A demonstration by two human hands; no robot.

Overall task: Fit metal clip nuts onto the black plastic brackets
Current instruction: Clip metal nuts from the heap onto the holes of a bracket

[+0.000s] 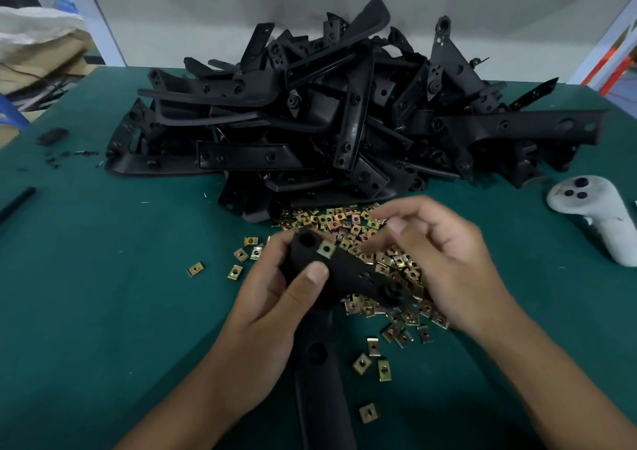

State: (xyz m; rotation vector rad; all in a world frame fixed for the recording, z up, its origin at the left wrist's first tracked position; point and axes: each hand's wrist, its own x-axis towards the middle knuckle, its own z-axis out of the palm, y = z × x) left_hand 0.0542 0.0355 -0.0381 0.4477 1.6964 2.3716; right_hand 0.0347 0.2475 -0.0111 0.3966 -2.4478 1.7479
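Note:
My left hand [272,306] grips a long black plastic bracket [319,363] near its upper end, thumb pressed on its face. A metal clip nut [326,249] sits on the bracket's top edge beside a round hole. My right hand [444,260] hovers just right of that end with its fingers curled, blurred by motion; whether it holds a nut I cannot tell. Beneath both hands lies a heap of brass-coloured clip nuts [348,225], with loose ones scattered around. A big pile of black brackets [327,115] fills the far half of the table.
The table has a green mat [103,311]. A white hand controller [596,215] lies at the right. Small black scraps [51,137] and a black rod [15,203] lie at the left. Sacks and boxes stand beyond the left edge.

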